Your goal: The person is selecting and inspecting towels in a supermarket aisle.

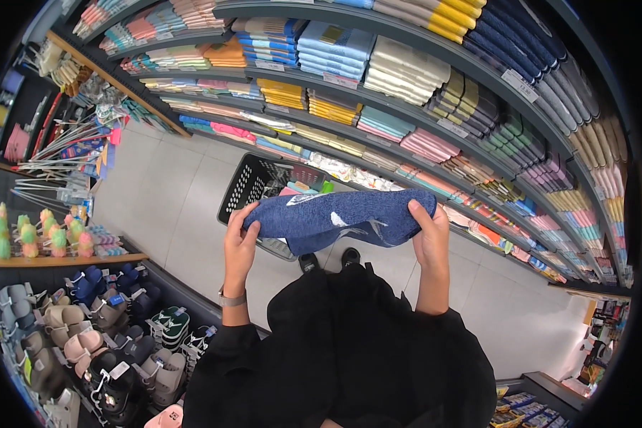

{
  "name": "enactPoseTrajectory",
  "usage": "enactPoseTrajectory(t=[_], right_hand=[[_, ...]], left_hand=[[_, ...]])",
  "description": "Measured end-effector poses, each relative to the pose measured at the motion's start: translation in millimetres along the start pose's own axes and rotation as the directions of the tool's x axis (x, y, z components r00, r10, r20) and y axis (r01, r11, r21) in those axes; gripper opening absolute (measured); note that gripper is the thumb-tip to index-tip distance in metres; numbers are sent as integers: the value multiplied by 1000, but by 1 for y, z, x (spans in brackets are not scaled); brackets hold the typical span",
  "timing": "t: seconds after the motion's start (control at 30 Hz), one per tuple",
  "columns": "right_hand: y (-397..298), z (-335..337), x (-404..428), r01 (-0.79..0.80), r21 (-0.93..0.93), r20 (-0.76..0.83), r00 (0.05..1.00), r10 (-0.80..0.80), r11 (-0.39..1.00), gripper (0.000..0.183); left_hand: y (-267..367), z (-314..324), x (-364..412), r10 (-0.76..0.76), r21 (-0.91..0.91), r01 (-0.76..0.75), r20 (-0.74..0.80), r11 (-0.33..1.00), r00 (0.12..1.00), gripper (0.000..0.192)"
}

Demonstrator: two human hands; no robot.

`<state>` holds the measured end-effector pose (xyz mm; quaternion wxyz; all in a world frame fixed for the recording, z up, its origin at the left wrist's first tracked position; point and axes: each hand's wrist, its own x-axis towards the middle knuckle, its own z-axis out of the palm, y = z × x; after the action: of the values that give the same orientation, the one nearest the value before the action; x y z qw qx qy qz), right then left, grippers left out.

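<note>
A dark blue terry towel (pixel 348 214) with white markings is stretched between both hands, in front of the person's body. My left hand (pixel 242 230) grips its left end, thumb on top, with a metal-banded watch on the wrist. The right end is pinched in my right hand (pixel 428 227), its thumb on the upper face. The towel's lower edge hangs in loose folds. Behind and below it a dark perforated shopping basket (pixel 246 184) is on the floor, partly covered by the towel; some colourful packaged items show inside it.
Curved-looking shelves (pixel 374 88) of folded towels run along the far side. A rack of clogs and slippers (pixel 112 342) is at the lower left, with colourful puffs (pixel 29 235) above it. Rods and brushes (pixel 64 155) jut out at the left. Grey floor tiles (pixel 166 198) lie between.
</note>
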<state>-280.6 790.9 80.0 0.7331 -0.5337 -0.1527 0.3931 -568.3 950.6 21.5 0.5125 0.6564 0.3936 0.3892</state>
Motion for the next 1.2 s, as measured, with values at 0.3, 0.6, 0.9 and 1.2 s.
enactPoseTrajectory(t=[0.3,0.6,0.9,1.2], right_hand=[[-12,-25,14,71,-7,26,997,-71,997,17],[8,-27,35,241,-256,111,969,-219,936,20],[16,-25,51,159,-223,110,984,-137,962,23],[-1,-10,31,169,-208,193,973,-129,963,23]], left_hand=[[6,13,-2,-19,67,25,-97,997,995,15],[53,19,-2,-117,-414,-63,-395,908,911,18],[46,8,-4,-154,-382,-1,-375,924,914,20],[-4,-6,0,-162,-313,54,-331,948,930,20]])
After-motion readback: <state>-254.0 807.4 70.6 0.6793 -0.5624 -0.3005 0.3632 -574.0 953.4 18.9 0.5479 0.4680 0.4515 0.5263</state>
